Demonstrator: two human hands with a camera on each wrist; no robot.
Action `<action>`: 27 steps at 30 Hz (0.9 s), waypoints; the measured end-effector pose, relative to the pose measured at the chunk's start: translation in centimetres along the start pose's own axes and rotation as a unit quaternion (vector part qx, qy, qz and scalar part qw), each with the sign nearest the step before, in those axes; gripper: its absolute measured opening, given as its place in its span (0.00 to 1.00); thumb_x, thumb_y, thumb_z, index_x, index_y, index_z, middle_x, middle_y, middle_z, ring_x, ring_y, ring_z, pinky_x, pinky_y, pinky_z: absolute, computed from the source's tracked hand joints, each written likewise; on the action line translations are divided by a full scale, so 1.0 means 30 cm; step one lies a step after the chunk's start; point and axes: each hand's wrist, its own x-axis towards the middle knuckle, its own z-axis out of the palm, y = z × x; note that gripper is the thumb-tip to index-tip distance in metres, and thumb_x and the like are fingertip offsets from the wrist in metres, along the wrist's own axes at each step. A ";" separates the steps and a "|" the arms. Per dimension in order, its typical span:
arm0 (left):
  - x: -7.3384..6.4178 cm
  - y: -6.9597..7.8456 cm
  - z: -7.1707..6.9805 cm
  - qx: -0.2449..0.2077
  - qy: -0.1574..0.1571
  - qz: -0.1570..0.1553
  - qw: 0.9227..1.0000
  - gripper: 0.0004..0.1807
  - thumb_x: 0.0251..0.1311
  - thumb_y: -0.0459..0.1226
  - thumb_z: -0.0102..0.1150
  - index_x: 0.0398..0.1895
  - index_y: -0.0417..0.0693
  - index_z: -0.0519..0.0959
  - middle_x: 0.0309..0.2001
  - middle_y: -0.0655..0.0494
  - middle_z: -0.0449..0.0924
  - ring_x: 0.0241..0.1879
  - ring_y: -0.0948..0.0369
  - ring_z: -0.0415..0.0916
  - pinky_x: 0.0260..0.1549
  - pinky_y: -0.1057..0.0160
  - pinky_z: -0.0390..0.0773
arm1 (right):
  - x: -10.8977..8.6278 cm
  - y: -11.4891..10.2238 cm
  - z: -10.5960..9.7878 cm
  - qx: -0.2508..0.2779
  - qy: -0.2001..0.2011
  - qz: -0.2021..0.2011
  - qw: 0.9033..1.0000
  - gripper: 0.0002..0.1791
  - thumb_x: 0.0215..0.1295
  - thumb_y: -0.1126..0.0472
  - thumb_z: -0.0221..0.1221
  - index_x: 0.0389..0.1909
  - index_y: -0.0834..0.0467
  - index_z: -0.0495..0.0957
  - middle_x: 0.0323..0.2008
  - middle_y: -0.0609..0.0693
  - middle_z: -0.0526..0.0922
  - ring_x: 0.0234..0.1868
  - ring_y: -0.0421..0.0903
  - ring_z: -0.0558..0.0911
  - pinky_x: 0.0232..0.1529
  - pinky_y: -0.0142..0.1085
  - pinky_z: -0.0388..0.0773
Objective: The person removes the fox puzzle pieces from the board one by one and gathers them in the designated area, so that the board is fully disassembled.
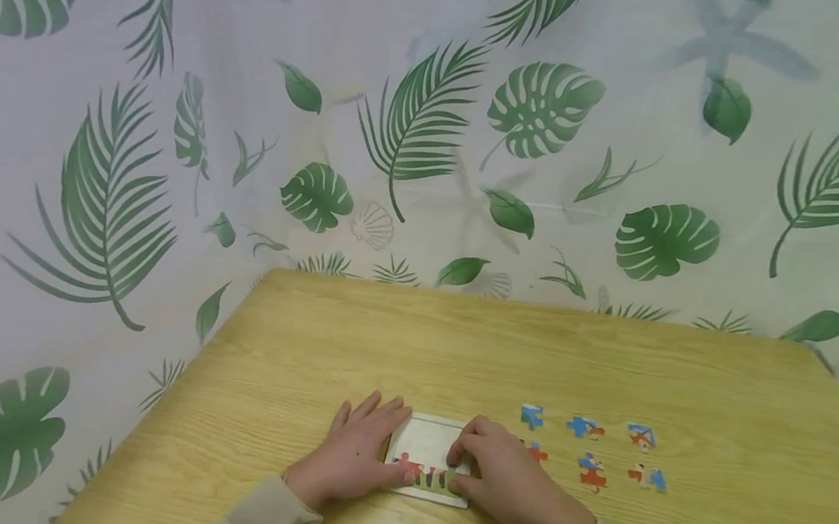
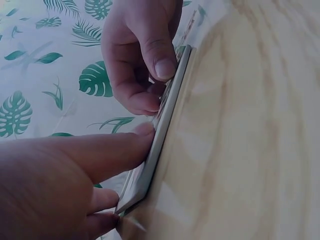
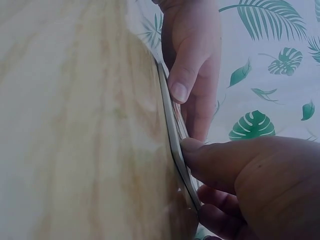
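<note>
A shallow white puzzle tray (image 1: 431,436) lies on the table, with joined red, green and dark-striped jigsaw pieces (image 1: 436,477) along its near side. My left hand (image 1: 356,459) rests along the tray's left edge, fingers extended forward and thumb on the pieces. At the right end, my right hand (image 1: 509,475) bends its fingers over a jigsaw piece (image 1: 455,471), thumb and index finger at either side of it. That piece is mostly covered by the fingers. Both wrist views show the tray edge-on, the left hand's thumb (image 2: 132,150) and the right hand's thumb (image 3: 210,159) over its rim.
Loose jigsaw pieces lie in two rows to the right, among them a blue corner piece (image 1: 532,416), a red-and-blue piece (image 1: 592,470) and a white-and-blue piece (image 1: 648,477). A red piece (image 1: 538,452) sits partly behind the right hand. Leaf-print sheeting (image 1: 431,130) hangs behind the wooden table (image 1: 413,336).
</note>
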 end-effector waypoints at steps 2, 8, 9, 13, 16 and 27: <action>-0.001 0.003 0.003 0.001 0.004 -0.002 1.000 0.48 0.57 0.59 0.67 0.77 0.49 0.63 0.78 0.49 0.56 0.78 0.44 0.42 0.70 0.32 0.34 | -0.001 0.001 0.001 0.001 0.001 -0.002 1.000 0.08 0.60 0.54 0.72 0.34 0.46 0.81 0.41 0.38 0.73 0.42 0.40 0.71 0.44 0.41 0.74; -0.003 0.007 0.003 0.002 0.016 0.004 1.000 0.48 0.55 0.56 0.69 0.76 0.47 0.65 0.77 0.48 0.58 0.78 0.43 0.44 0.69 0.31 0.35 | -0.001 0.008 0.002 0.002 0.003 -0.007 1.000 0.08 0.60 0.55 0.72 0.34 0.45 0.81 0.41 0.37 0.72 0.45 0.41 0.70 0.46 0.42 0.73; -0.003 0.006 0.003 0.001 0.016 0.004 1.000 0.48 0.55 0.56 0.69 0.76 0.47 0.65 0.77 0.48 0.58 0.78 0.43 0.44 0.69 0.31 0.35 | -0.001 0.009 0.003 0.002 0.003 -0.007 1.000 0.08 0.60 0.55 0.72 0.34 0.45 0.80 0.41 0.37 0.72 0.45 0.41 0.70 0.46 0.42 0.73; -0.003 0.002 0.005 -0.004 0.015 -0.001 1.000 0.47 0.54 0.55 0.70 0.76 0.48 0.66 0.77 0.48 0.59 0.78 0.44 0.44 0.69 0.31 0.36 | -0.001 0.009 0.006 0.004 0.002 -0.005 1.000 0.09 0.60 0.54 0.72 0.34 0.45 0.80 0.40 0.37 0.73 0.44 0.40 0.70 0.45 0.42 0.73; -0.005 -0.001 0.007 -0.005 0.016 -0.005 1.000 0.47 0.54 0.55 0.69 0.76 0.49 0.66 0.77 0.48 0.58 0.78 0.44 0.44 0.69 0.31 0.36 | 0.003 0.004 0.007 0.010 0.001 0.002 1.000 0.09 0.59 0.55 0.72 0.34 0.46 0.80 0.38 0.37 0.74 0.41 0.41 0.70 0.45 0.42 0.73; -0.003 0.006 0.010 -0.003 0.024 -0.006 1.000 0.47 0.51 0.55 0.70 0.75 0.49 0.67 0.77 0.49 0.59 0.78 0.44 0.45 0.69 0.31 0.36 | 0.000 -0.005 0.002 0.080 -0.008 0.029 0.996 0.09 0.61 0.59 0.69 0.36 0.48 0.78 0.30 0.38 0.76 0.33 0.39 0.74 0.35 0.35 0.74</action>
